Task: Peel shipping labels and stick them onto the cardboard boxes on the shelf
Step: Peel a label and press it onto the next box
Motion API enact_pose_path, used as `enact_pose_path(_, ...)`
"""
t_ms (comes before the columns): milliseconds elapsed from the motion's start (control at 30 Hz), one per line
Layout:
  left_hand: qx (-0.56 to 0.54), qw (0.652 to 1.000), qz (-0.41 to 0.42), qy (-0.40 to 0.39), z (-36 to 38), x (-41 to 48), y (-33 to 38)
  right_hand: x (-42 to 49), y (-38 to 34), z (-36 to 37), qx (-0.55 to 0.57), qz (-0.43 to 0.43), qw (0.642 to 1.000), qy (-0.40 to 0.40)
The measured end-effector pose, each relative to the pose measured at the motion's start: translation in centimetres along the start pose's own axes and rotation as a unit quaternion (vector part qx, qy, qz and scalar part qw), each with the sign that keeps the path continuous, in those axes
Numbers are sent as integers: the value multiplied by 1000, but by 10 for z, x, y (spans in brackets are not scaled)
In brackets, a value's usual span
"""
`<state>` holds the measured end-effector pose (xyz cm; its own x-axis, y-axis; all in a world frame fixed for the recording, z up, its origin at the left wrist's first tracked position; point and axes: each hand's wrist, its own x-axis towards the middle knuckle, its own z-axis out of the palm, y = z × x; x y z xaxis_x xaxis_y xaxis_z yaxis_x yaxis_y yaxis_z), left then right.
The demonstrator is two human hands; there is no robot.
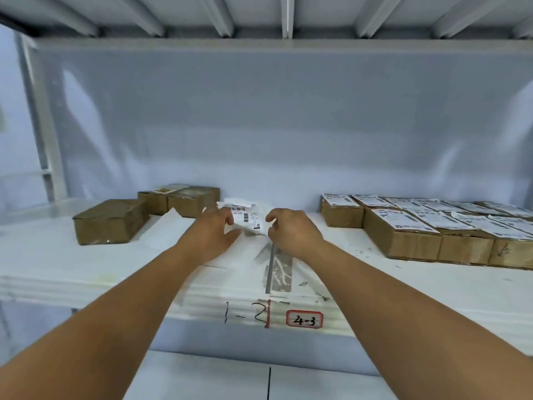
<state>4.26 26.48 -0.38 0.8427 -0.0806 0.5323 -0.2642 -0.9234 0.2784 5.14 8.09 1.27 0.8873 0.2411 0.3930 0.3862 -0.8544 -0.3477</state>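
Three bare cardboard boxes (109,220) sit at the left of a white shelf (57,264). At centre, the left hand (213,230) grips a printed shipping label (248,219) between thumb and fingers, while the right hand (292,230) pinches its right edge. Labelled boxes (403,235) line the shelf's right side, apart from both hands.

One view only, head-worn, wide-angle. Looking forward and slightly down at shelf (72,272) from near, just before its front edge. Back panel (288,125) straight behind shelf, upper deck underside (259,15) above it.
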Motion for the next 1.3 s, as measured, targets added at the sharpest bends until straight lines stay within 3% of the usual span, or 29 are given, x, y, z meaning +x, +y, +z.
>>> enact_pose_path(433, -54, 998, 22, -14, 9, -13, -18, 31, -22, 48, 198, 62, 978, 8)
enact_pose_path(967, -33, 995, 57, -69, 14, -10, -22, 29, -22, 53, 141, 46, 989, -22)
enact_pose_path(1100, -48, 994, 67, -75, 13, -11, -22, 28, -20, 49, 199, 41, 979, -33)
enact_pose_path(1300, -60, 995, 17, -75, 11, -12, -20, 29, -19, 45, 282, 67, 957, -5)
